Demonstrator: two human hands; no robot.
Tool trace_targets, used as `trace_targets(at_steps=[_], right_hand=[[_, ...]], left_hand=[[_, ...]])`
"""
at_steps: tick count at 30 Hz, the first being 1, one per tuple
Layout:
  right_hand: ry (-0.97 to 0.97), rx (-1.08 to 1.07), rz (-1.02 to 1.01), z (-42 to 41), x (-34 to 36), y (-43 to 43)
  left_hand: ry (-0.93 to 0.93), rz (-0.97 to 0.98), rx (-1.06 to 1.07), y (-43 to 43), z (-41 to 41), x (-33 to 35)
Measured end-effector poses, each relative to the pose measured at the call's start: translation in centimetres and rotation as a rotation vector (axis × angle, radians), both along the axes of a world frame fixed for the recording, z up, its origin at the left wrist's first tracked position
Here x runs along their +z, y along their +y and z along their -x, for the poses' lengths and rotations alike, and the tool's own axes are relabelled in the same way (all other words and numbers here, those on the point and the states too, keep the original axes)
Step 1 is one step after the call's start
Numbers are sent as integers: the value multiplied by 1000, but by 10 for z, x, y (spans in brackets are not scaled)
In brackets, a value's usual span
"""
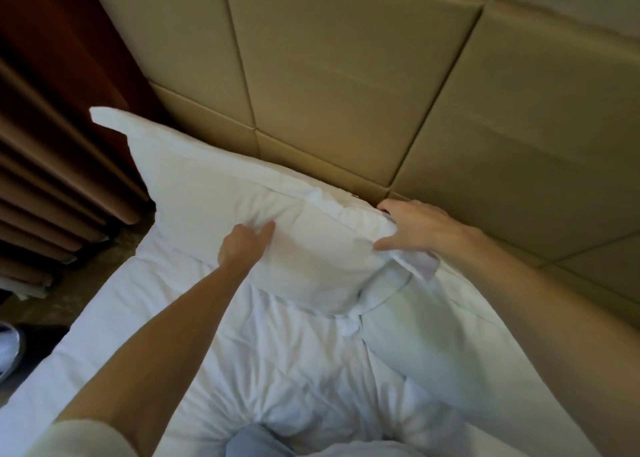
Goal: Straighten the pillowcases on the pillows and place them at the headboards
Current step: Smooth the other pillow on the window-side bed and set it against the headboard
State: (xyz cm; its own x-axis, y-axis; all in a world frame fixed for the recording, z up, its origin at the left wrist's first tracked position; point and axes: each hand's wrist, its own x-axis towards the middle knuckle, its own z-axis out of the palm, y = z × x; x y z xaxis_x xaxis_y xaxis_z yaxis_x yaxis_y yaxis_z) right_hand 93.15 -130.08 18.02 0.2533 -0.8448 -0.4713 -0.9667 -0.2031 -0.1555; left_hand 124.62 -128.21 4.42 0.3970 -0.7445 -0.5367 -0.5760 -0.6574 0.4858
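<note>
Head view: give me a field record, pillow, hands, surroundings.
target: white pillow on the wrinkled white duvet
placement: near the tan padded headboard; contact unclear
left: left hand pinches pillowcase fabric on the near face
right: right hand grips the pillow's right end, thumb in front
loose: pillowcase flap sticks out below the right hand
side: brown pleated curtain, to the left

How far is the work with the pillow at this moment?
Done: one pillow is already up by the headboard. In hand: the left hand pinches the pillowcase, and the right hand grips its right end, where a loose flap sticks out. Left: smoothing the pillowcase and setting the pillow against the headboard. No other pillow is in view.
</note>
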Motion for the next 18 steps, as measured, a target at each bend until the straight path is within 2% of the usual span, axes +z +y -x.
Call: trace_targets(at_steps=[4,9,12,16,18], right_hand=[[-14,-67,14,13,-16,15],[-195,-183,-57,1,-23,13],[-383,-416,-175,-9,-12,18],[-666,-820,-191,-17,-15,45],[-710,-785,-236,-32,-20,65]], left_hand=[[81,55,244,5,8,-15],[278,68,465,3,11,-27],[363,60,511,-11,8,-26],[429,55,488,-24,4,-27],[436,84,455,-29,4,-25]])
